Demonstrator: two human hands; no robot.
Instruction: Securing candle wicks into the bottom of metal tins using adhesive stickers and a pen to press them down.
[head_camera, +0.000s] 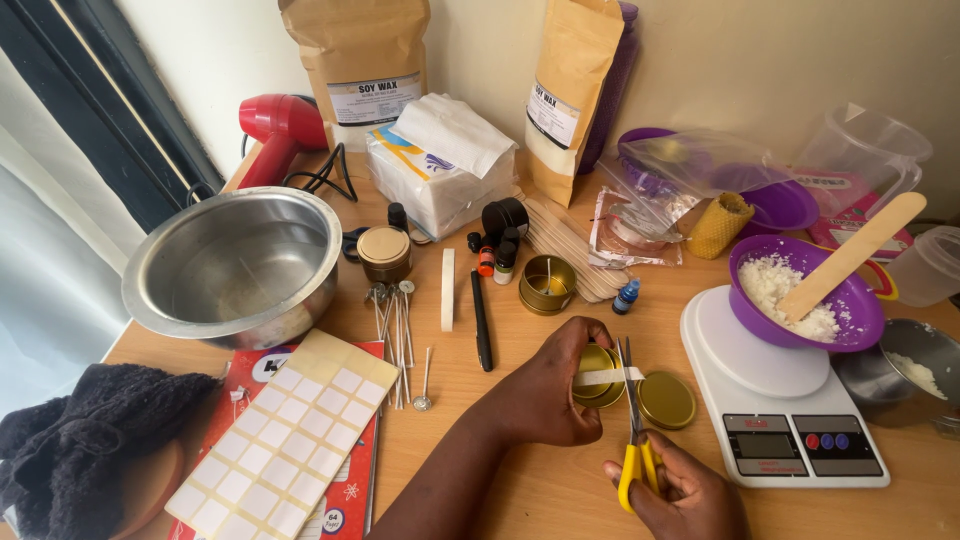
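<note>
Gold tin (597, 375) sits near the worktop's (540, 480) front edge, gripped by the left hand (555, 390) with a white strip (608, 377) across its mouth; the right hand (690, 495) closes yellow-handled scissors (634, 425) on it. Trimming seems underway; a steady cut matters. Its lid (667, 400) and the white scale (785, 410) crowd the right.

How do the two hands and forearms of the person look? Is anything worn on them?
Both hands are bare: no gloves, rings, watch or bracelet show. The left hand continues into a bare forearm without any visible sleeve. Of the right hand only the hand itself shows, also uncovered.
</note>
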